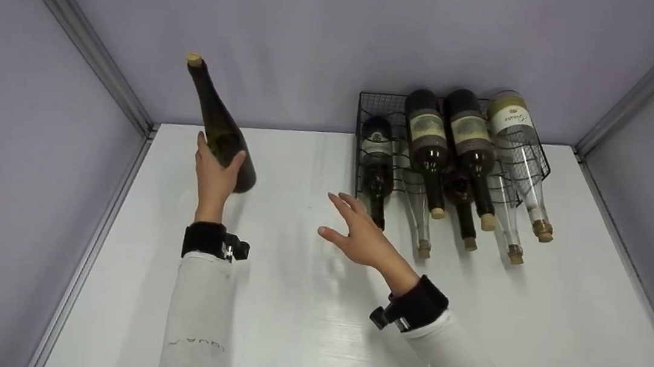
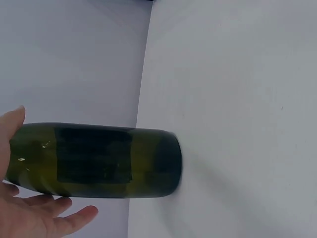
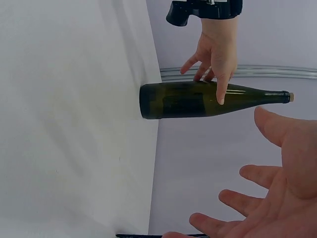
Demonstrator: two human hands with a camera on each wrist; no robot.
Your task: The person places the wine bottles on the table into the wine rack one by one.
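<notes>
A dark green wine bottle (image 1: 224,130) with a cork in its neck stands upright at the back left of the white table. My left hand (image 1: 216,175) holds it by the body, thumb on one side and fingers on the other. In the left wrist view, the bottle's base (image 2: 166,163) meets the tabletop, and one finger (image 2: 77,220) stands off the glass. My right hand (image 1: 361,236) is over the middle of the table, fingers spread and holding nothing. It is nearest to a dark bottle (image 1: 377,170) in the rack.
A black wire rack (image 1: 384,98) stands against the back wall at the right. Several corked bottles, dark and clear, lie in it in two layers, necks jutting over the table (image 1: 288,325) towards me. Lilac-grey walls (image 1: 293,40) close off the back and both sides.
</notes>
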